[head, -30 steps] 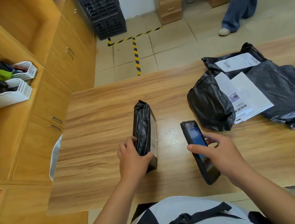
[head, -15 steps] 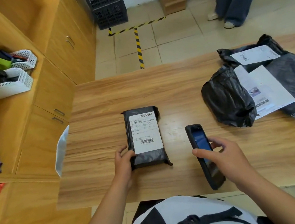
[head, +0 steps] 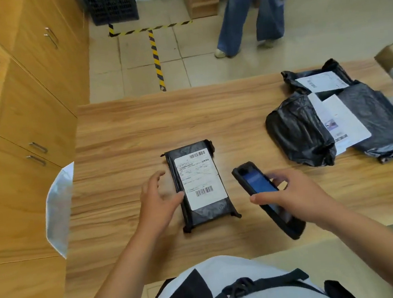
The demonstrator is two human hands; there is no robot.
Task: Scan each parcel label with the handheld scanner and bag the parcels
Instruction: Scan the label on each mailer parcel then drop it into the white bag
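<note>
One flat crinkly parcel [head: 201,185] touches slack left hand [head: 157,203]; right hand [head: 295,195] grips scanner [head: 256,183].

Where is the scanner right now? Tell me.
In the head view, the scanner is right of centre, held by the right hand, just right of the labelled black parcel.

Table [head: 139,131] wood-grain, matt; parcel [head: 205,212] wrinkled glossy black plastic, white paper label [head: 200,178].
</note>
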